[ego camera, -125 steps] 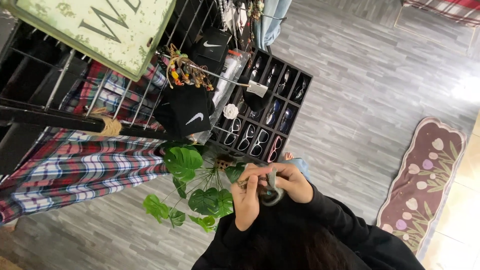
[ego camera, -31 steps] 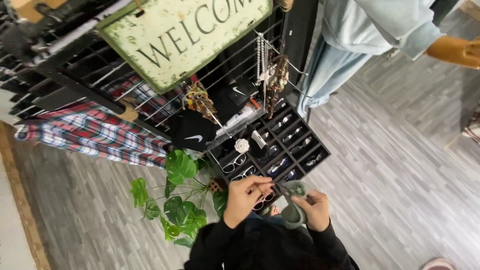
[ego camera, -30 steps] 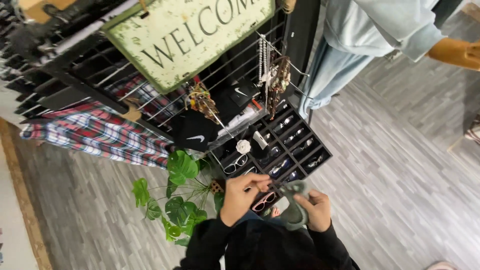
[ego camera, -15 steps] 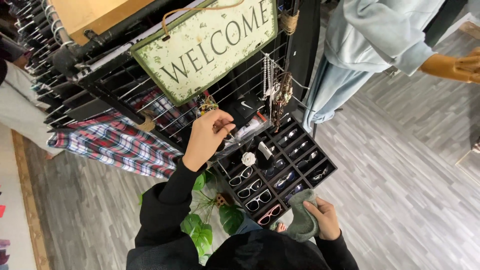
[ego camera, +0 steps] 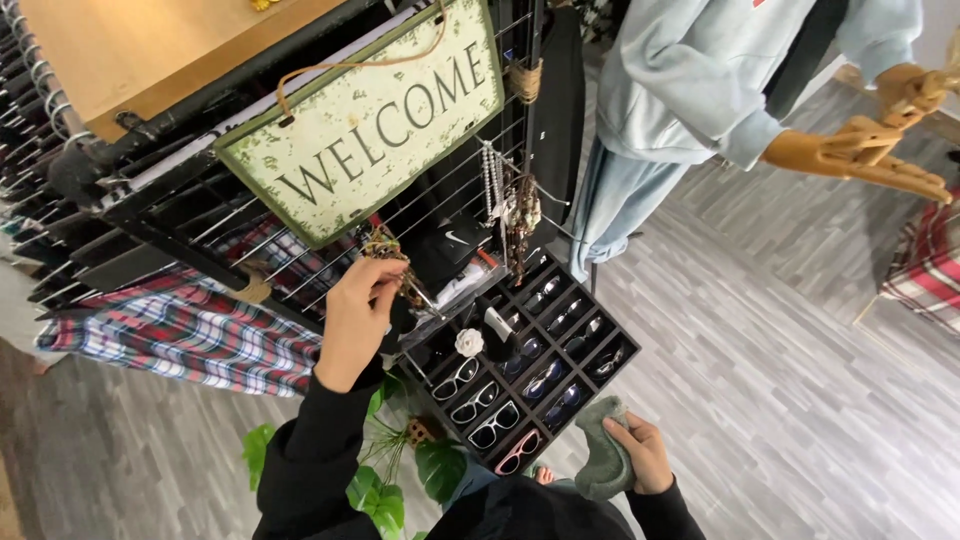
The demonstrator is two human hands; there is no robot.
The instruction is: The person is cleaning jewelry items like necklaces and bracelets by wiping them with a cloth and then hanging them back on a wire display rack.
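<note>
1. Left hand [ego camera: 358, 318] is raised to the wire rack [ego camera: 440, 200], fingers pinched on a beaded bracelet [ego camera: 390, 250] hanging there — just under the sign [ego camera: 370, 130].
2. Right hand [ego camera: 640, 455] is clamped around a grey cloth [ego camera: 600, 455], low beside the tray of glasses [ego camera: 520, 375].

Grey plank floor [ego camera: 780, 330], black wire rack [ego camera: 300, 240]

Left hand [ego camera: 358, 318] fingertips hide part of beaded trinkets [ego camera: 392, 252]; clothes rack [ego camera: 60, 150] cut by left edge
</note>
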